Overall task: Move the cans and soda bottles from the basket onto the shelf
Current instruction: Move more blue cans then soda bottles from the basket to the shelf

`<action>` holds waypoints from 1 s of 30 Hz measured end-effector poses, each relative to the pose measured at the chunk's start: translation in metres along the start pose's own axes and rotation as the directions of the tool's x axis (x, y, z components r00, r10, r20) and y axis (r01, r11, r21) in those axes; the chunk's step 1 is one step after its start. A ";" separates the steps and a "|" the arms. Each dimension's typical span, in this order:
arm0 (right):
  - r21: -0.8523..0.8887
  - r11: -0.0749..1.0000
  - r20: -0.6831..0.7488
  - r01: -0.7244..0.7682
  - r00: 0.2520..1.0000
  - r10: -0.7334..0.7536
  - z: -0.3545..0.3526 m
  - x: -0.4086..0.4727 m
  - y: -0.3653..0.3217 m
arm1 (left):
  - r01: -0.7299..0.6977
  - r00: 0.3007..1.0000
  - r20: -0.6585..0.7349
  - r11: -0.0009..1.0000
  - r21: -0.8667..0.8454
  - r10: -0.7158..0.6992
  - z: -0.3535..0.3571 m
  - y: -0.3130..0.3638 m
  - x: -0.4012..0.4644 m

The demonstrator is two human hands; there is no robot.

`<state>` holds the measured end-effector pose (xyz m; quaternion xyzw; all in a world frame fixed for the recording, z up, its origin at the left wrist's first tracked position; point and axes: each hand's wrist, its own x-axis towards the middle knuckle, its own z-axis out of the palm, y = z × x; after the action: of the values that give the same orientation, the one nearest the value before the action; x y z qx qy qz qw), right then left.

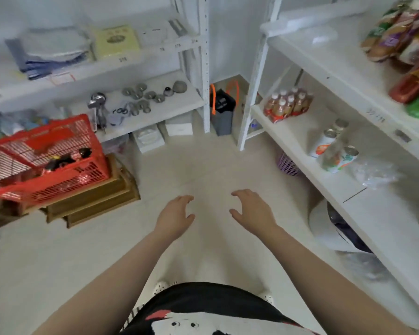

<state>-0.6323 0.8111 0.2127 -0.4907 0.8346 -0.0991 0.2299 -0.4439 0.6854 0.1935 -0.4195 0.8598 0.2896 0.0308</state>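
Note:
A red plastic basket sits at the left on stacked wooden trays, with dark bottles lying inside it. On the white shelf at the right stand three cans with orange and green labels, blurred. My left hand and my right hand hover over the floor in the middle, palms facing each other, fingers apart, holding nothing. Both are well away from the basket and from the cans.
A shrink-wrapped pack of small bottles stands further back on the same shelf. Snack bags fill the upper right shelf. Metal kitchen items lie on the left shelving. A grey bag with orange handles stands in the corner. A purple basket sits under the shelf.

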 end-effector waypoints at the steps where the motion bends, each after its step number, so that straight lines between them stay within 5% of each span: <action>1: -0.012 1.000 0.031 0.017 0.999 -0.017 0.014 0.012 -0.030 | 0.036 0.999 0.001 0.999 -0.011 -0.036 -0.014 -0.032 -0.005; 10: -0.033 0.989 0.219 0.147 0.966 -0.137 0.093 0.095 -0.247 | 0.228 0.966 -0.093 0.966 -0.118 -0.240 -0.129 -0.236 -0.036; 30: -0.020 0.904 0.377 0.426 0.841 -0.388 0.142 0.328 -0.535 | 0.454 0.830 -0.180 0.827 -0.333 -0.528 -0.294 -0.473 0.053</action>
<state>-0.2855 0.2691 0.2035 -0.6777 0.6578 -0.0101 0.3286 -0.0727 0.2666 0.1986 -0.6629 0.6686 0.3299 -0.0689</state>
